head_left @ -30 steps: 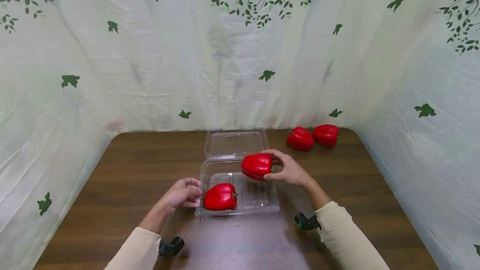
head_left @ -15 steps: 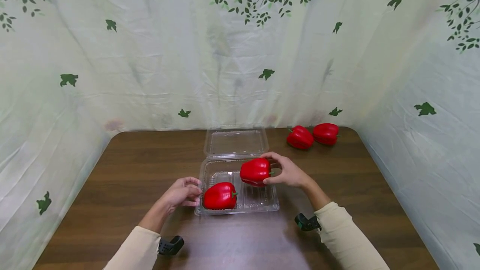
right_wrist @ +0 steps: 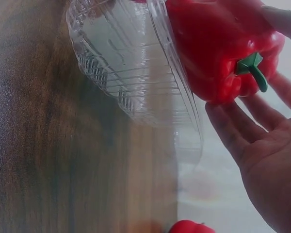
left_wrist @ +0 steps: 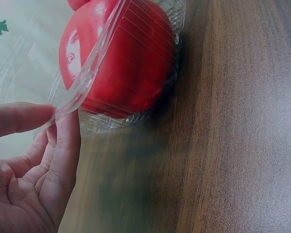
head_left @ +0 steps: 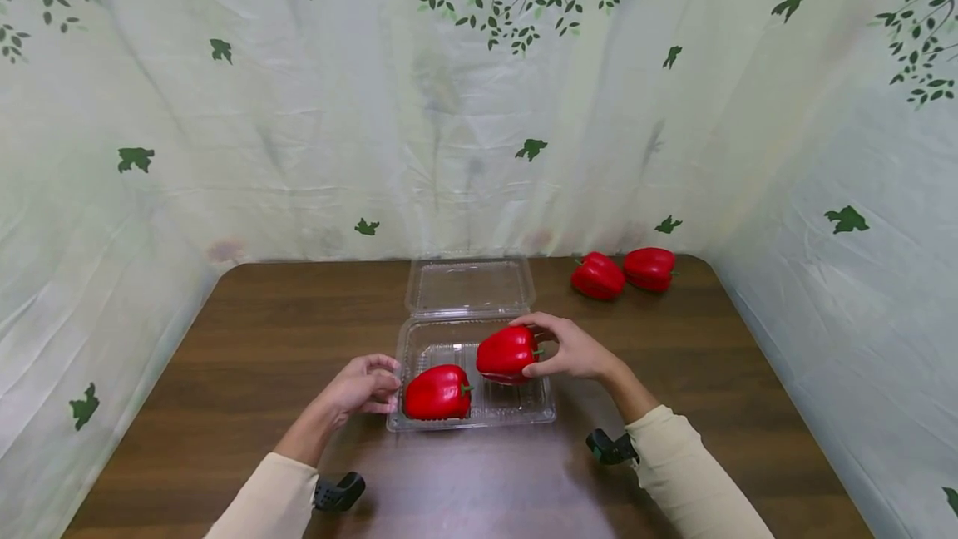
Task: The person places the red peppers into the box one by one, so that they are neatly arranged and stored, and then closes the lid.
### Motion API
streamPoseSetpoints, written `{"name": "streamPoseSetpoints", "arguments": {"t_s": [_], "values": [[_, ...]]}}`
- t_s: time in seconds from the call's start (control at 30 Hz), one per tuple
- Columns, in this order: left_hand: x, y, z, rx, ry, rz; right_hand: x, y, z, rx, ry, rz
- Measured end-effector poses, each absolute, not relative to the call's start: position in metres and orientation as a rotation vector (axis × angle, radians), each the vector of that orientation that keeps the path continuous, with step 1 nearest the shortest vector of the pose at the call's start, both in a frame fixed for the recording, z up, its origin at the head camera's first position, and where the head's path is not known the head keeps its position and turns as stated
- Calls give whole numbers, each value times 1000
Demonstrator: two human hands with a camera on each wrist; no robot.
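Note:
A clear plastic clamshell container (head_left: pixel 516 416) lies on the table with its lid folded back. My left hand (head_left: pixel 364 385) pinches its left rim, thumb above and fingers below, as the left wrist view shows. Inside, at the left, one red bell pepper (head_left: pixel 437 393) lies on its side, its green stem to the right. My right hand (head_left: pixel 572 348) holds another red bell pepper (head_left: pixel 506 354) by its stem end, over the container's right half. In the right wrist view this pepper (right_wrist: pixel 223 43) is at rim height, thumb and fingers spread around it.
Two more red bell peppers (head_left: pixel 598 276) lie together at the table's back right. The raised container lid (head_left: pixel 471 286) lies behind the base, close to the back edge. A leaf-printed white curtain (head_left: pixel 464 106) encloses the brown wooden table (head_left: pixel 299 306) at the back and sides.
My right hand has lowered its bell pepper toward the container's right half, moving slightly nearer to me. My left hand has stayed at the rim.

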State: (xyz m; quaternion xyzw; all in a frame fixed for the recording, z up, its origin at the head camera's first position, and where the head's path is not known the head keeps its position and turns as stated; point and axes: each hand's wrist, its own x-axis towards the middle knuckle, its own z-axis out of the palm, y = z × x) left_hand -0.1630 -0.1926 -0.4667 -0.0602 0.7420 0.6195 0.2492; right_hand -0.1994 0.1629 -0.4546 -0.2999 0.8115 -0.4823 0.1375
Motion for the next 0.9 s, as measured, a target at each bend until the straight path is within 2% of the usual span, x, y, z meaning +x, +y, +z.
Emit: {"name": "streamPoseSetpoints", "arguments": {"t_s": [0.9], "values": [[-163,-192,-467,-166,2020,1690,-195,153,-457,-983,2358,-1169]]}}
